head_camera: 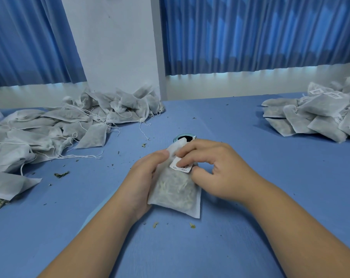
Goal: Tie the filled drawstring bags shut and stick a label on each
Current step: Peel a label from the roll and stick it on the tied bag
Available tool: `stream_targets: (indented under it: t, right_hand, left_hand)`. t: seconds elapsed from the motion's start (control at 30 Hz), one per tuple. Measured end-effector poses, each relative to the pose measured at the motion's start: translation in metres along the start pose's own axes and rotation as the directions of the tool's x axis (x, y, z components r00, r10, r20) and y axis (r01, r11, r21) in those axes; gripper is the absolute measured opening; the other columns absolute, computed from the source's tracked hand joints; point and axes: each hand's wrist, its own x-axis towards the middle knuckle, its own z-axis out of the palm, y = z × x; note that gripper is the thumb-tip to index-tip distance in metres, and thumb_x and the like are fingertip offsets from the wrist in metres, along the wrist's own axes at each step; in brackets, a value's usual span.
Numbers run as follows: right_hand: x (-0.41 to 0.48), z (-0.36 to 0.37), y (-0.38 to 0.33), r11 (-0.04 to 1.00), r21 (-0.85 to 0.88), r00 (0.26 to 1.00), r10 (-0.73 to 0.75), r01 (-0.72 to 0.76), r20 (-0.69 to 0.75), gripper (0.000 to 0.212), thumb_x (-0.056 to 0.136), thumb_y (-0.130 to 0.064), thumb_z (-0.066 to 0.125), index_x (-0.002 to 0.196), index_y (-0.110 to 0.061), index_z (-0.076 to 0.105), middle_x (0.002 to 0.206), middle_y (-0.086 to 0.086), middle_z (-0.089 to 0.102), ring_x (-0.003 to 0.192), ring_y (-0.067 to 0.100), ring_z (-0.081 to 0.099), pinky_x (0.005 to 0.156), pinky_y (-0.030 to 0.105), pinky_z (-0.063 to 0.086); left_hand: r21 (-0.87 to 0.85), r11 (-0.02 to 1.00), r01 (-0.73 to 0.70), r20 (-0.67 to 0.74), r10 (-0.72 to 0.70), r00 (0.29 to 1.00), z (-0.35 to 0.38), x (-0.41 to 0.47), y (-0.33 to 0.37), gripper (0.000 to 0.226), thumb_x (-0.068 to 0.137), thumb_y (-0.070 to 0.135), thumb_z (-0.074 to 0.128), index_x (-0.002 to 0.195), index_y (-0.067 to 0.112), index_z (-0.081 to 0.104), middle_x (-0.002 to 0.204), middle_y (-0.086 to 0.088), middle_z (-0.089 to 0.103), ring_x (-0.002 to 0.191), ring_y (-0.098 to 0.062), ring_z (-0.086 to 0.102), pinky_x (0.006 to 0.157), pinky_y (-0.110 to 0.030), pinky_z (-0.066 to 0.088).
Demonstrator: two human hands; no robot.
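A white mesh drawstring bag filled with pale dried herbs lies over the blue table, held at the middle of the view. My left hand grips the bag's left side, thumb on its gathered top. My right hand presses a small white printed label onto the bag's upper part with its index finger, while the thumb sits under the label's lower edge. The bag's strings are hidden.
A heap of unlabelled bags with loose strings covers the table's left side. Labelled bags are piled at the far right. A dark round roll sits just behind the held bag. Herb crumbs dot the blue table.
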Motion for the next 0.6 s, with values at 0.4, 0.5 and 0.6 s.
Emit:
stream_targets:
  t: [0.4, 0.5, 0.6]
  right_hand:
    - [0.005, 0.007, 0.007, 0.821, 0.338, 0.871, 0.491, -0.461, -0.005, 0.046, 0.069, -0.029, 0.086, 0.104, -0.033, 0.056, 0.106, -0.009, 0.061, 0.087, 0.002, 0.063, 0.077, 0.022, 0.050]
    - [0.003, 0.005, 0.008, 0.707, 0.470, 0.844, 0.496, -0.528, 0.202, 0.024, 0.077, -0.021, 0.081, 0.098, -0.021, 0.070, 0.093, -0.002, 0.075, 0.086, 0.014, 0.071, 0.080, 0.032, 0.058]
    - [0.001, 0.004, 0.009, 0.695, 0.511, 0.858, 0.466, -0.506, 0.216, 0.014, 0.080, -0.016, 0.079, 0.092, -0.016, 0.071, 0.088, -0.002, 0.075, 0.085, 0.016, 0.072, 0.081, 0.032, 0.057]
  left_hand:
    - [0.005, 0.987, -0.162, -0.104, 0.162, 0.981, 0.005, -0.003, 0.002, 0.034, 0.078, 0.015, 0.074, 0.111, 0.010, 0.068, 0.098, -0.013, 0.074, 0.084, -0.022, 0.071, 0.071, -0.031, 0.059]
    - [0.064, 0.983, -0.169, -0.114, 0.176, 0.978, 0.004, -0.003, 0.000, 0.031, 0.078, 0.023, 0.070, 0.107, 0.014, 0.071, 0.098, -0.012, 0.074, 0.086, -0.022, 0.072, 0.070, -0.031, 0.058]
    - [0.201, 0.973, -0.112, -0.110, 0.136, 0.985, 0.006, -0.005, -0.002, 0.028, 0.078, 0.039, 0.077, 0.095, 0.017, 0.075, 0.098, -0.012, 0.075, 0.090, -0.026, 0.072, 0.074, -0.033, 0.057]
